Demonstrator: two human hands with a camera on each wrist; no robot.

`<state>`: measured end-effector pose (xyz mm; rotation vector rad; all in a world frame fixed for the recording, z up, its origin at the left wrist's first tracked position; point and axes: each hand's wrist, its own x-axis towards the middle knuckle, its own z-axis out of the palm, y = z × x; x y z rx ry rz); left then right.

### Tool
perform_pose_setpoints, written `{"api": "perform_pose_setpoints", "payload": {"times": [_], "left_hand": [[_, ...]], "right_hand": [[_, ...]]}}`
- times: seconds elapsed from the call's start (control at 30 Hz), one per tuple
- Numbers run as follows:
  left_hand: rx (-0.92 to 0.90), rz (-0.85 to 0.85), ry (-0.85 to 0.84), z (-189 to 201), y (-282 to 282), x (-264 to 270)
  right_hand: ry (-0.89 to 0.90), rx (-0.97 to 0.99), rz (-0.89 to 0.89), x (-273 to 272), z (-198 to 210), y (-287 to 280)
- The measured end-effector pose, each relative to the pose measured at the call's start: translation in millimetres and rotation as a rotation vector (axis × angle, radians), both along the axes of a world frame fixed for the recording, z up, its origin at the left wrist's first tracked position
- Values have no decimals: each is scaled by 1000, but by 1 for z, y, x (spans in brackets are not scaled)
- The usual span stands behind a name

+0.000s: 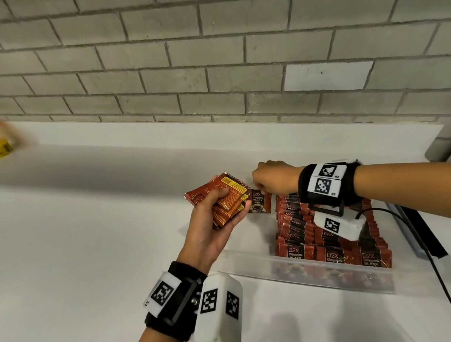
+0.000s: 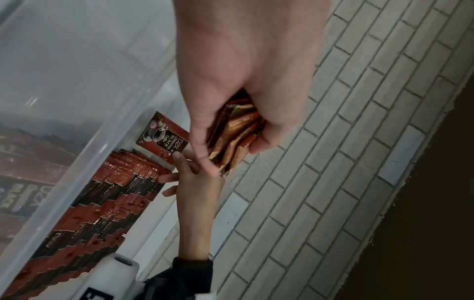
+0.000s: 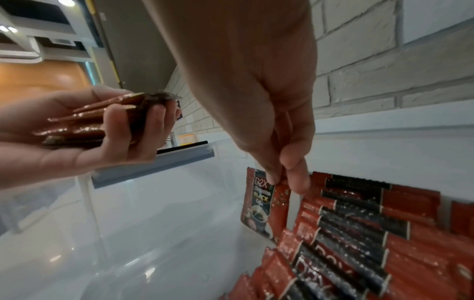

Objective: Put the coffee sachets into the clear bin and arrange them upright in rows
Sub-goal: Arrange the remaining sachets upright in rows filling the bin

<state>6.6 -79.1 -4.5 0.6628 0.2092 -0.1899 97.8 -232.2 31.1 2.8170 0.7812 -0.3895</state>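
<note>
red-and-black coffee sachets [image 1: 328, 233] already fill the right part of the clear bin [image 1: 251, 257] in the lower right of the head view, standing upright in packed rows. the right hand [image 1: 275, 181] pinches one single sachet [image 1: 259, 201] by its top edge, thumb and forefinger closed on it, and holds it upright at the far left end of those rows. the left hand [image 1: 216, 219] sits just left of it, near the frame's centre, fingers curled round a fanned bundle of sachets [image 1: 220, 197] not yet placed. by my reckoning the task is well past halfway: this bundle remains, and the bin's left part lies bare on the white tabletop [image 1: 91, 232].
</note>
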Motion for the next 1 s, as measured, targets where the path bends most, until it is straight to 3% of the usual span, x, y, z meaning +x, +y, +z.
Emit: {"api": "perform_pose_setpoints", "payload": {"times": [0.27, 0.47, 0.57, 0.67, 0.8, 0.87, 1.0], "left_hand": [[62, -13, -21, -1, 0, 1], [102, -15, -34, -2, 0, 1], [125, -27, -44, -2, 1, 1], [158, -31, -44, -3, 1, 2], [183, -31, -47, -4, 1, 2], [190, -41, -55, -4, 0, 3], [189, -78, -51, -2, 0, 1]], "right_hand": [[-173, -83, 150, 3, -9, -1], [-176, -86, 127, 13, -9, -4], [-111, 91, 43, 17, 3, -10], [-21, 401, -28, 17, 27, -21], [47, 749, 66, -10, 51, -21], [61, 710, 120, -27, 53, -17], [70, 437, 238, -40, 48, -18]]}}
